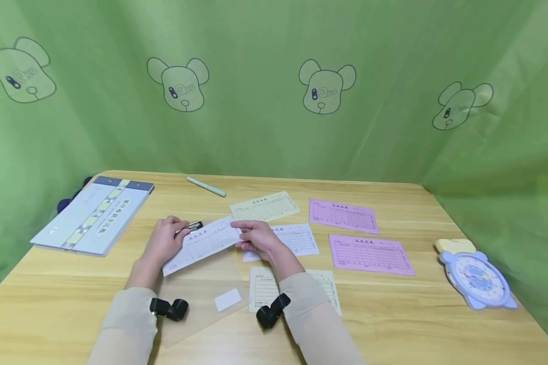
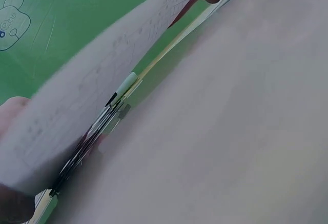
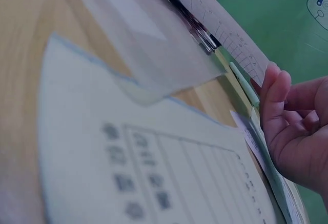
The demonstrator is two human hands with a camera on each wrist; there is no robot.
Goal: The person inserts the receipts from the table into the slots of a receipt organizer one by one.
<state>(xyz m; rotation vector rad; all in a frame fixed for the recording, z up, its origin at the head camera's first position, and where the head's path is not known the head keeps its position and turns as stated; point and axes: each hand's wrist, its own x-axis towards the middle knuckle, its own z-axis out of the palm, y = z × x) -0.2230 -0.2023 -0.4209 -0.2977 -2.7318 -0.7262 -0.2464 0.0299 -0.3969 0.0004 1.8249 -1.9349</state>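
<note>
Between both hands a white printed form slip (image 1: 203,243) is held tilted over a translucent folder (image 1: 187,319) with a white label. My left hand (image 1: 164,238) grips the slip's left end, thumb on the near side in the left wrist view. At the other end, the thumb and index finger of my right hand (image 1: 261,238) pinch the corner; the right wrist view shows this right hand (image 3: 297,126) closely. Behind the slip, along the folder, lies a long black-and-silver metal piece (image 1: 195,226), partly hidden by the slip and left hand.
Form slips lie on the table: a white slip (image 1: 301,239), a pale yellow slip (image 1: 265,207), a cream slip (image 1: 326,284) under the right forearm, a pink slip (image 1: 342,215) and another pink slip (image 1: 372,254). Around them are a ledger (image 1: 96,215), a green pen (image 1: 205,186) and a blue clock (image 1: 477,279).
</note>
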